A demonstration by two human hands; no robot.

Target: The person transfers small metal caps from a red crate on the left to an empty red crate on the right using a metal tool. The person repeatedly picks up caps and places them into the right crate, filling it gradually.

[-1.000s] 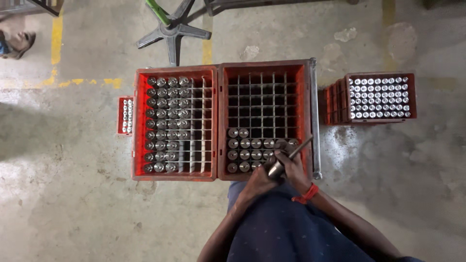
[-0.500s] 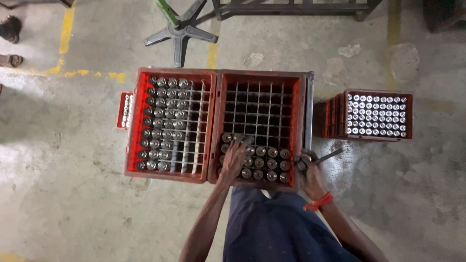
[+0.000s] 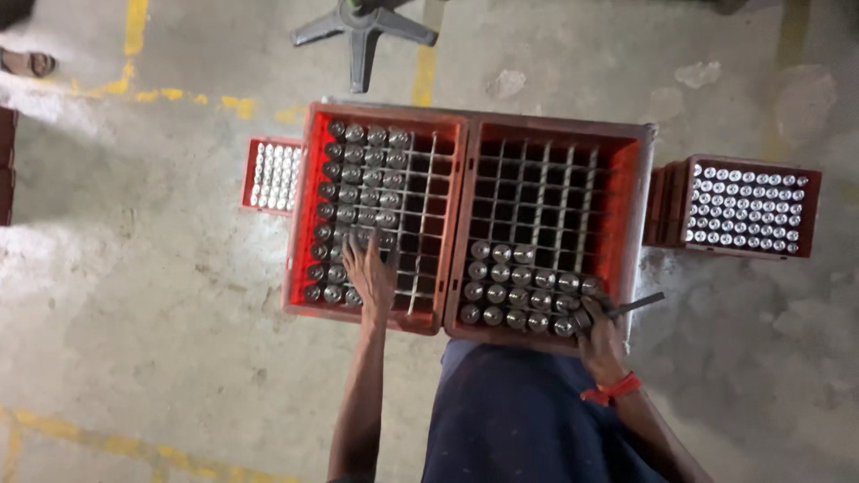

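Left hand (image 3: 369, 273): fingers spread open, palm down, resting on the silver-capped bottles (image 3: 356, 210) in the left red crate (image 3: 309, 228); touching caps in the lower rows, nothing gripped.
Right hand (image 3: 601, 335): closed around a dark metal tool (image 3: 631, 307); tool sticks out to the right over the near right corner of the right red crate (image 3: 631, 192).
Wrist: red band (image 3: 611, 391) on the right wrist.
Left crate contents: bottles fill the left columns of the grid; right columns show bare dividers.
Right crate contents: capped bottles (image 3: 523, 291) only in the near rows; far rows are open cells.
Crate relation: the two big crates sit side by side, touching, on the concrete floor (image 3: 161, 358).
Small crate right (image 3: 747, 207): red, packed with silver caps, just beside the right big crate.
Small crate left (image 3: 273, 174): red, caps inside, partly behind the left big crate.
Lap: dark blue clothing (image 3: 528, 420) at the near edge, below the crates.
Floor marks: yellow painted lines (image 3: 134, 36) at top left and bottom left.
Chair base (image 3: 362, 27): grey, star-shaped, at top, well apart from the hands.
Far left: sandalled foot (image 3: 27, 63) of another person at the edge.
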